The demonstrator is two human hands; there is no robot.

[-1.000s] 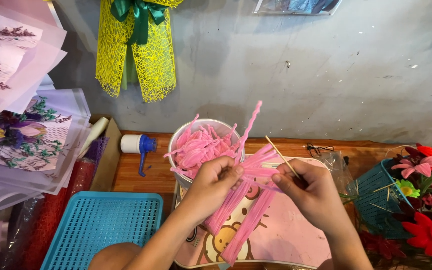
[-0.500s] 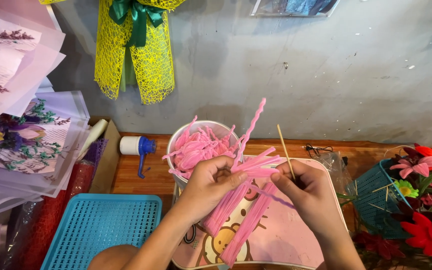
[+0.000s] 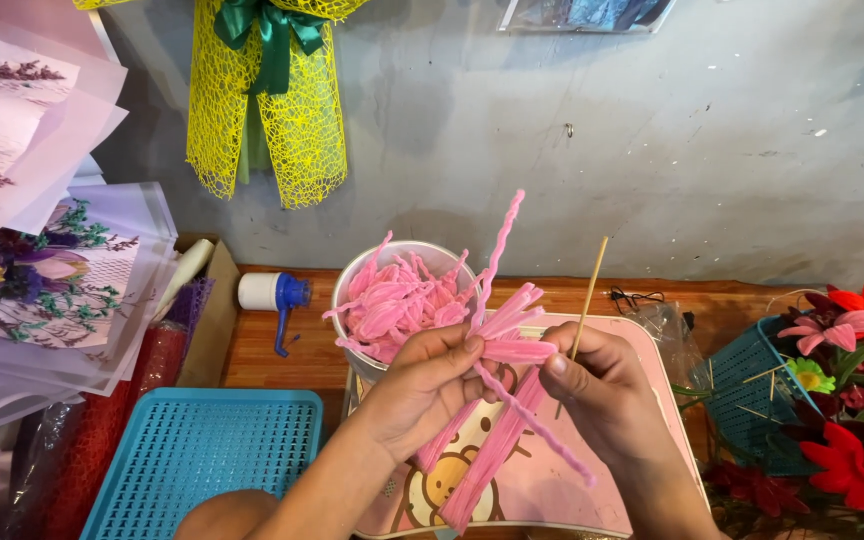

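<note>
My left hand (image 3: 422,385) grips a bundle of pink pipe cleaners (image 3: 497,420) near its upper end, over a pink cartoon-print tray (image 3: 552,480). One twisted pink pipe cleaner (image 3: 500,250) sticks up from the bundle. My right hand (image 3: 602,395) pinches the bundle from the right and holds a thin wooden stick (image 3: 589,295) upright between its fingers. Just behind both hands stands a white bucket (image 3: 402,255) filled with folded pink pipe cleaner pieces (image 3: 392,310).
A blue plastic basket (image 3: 202,460) lies at the lower left. A white and blue spray bottle (image 3: 272,295) lies on the wooden table. Wrapped flower sheets (image 3: 42,260) pile at the left. Red and pink handmade flowers (image 3: 852,380) fill a teal basket at the right. A yellow mesh bow (image 3: 267,90) hangs on the wall.
The stick in my right hand has tilted more upright and shifted slightly right. Both hands have closed in on the bundle's top.
</note>
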